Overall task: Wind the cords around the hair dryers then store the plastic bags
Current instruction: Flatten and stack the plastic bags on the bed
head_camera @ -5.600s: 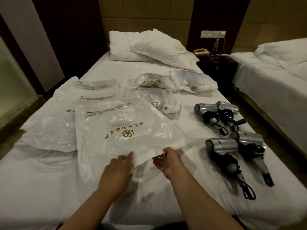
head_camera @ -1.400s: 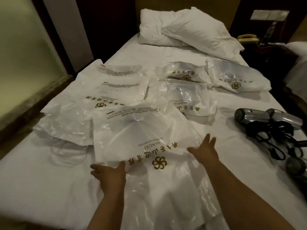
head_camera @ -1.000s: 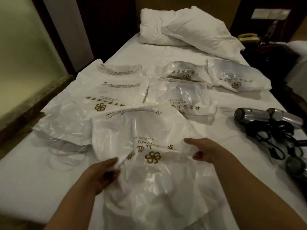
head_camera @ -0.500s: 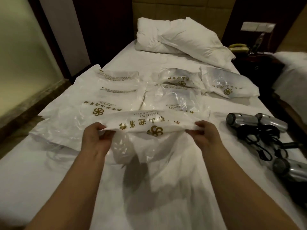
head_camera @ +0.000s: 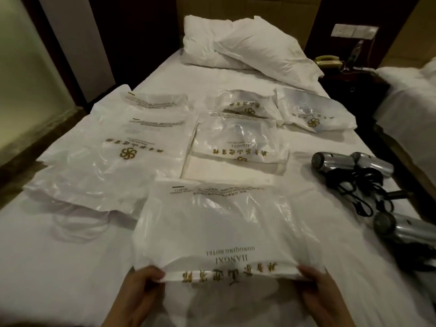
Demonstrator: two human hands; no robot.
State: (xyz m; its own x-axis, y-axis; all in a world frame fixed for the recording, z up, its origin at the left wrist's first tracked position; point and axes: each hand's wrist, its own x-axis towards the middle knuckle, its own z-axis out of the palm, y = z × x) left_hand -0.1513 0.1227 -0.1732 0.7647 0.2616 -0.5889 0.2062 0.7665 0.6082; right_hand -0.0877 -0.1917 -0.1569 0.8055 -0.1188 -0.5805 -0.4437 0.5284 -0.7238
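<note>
While both hands pinch the folded near edge of one plastic bag, the left hand grasping its left corner and the right hand its right corner, fingers curled round the fold, the rest of that bag lies flat on the bed, stretching away from the person.

Item in grip: white translucent bag, gold print upside down to the viewer. Legible: "JIANGXI" and "GONGQING HOTEL", with a row of gold Chinese characters along the fold; a line of small grey print at the far end is too fine to read.

Beyond it: a folded bag with the same "JIANGXI" lettering and part of a gold pinwheel logo; two more folded bags near the pillows; to the left, a spread stack of unfolded bags showing the pinwheel logo and grey small print.

Right edge of bed: silver hair dryers, black cords looped about their handles; a further dryer nearer, partly out of view.

Progress, as judged: cord winding appears done. Bag work is partway, roughly three folded, one in hand at its first fold, the left stack untouched. No storing of the bags is evident yet
</note>
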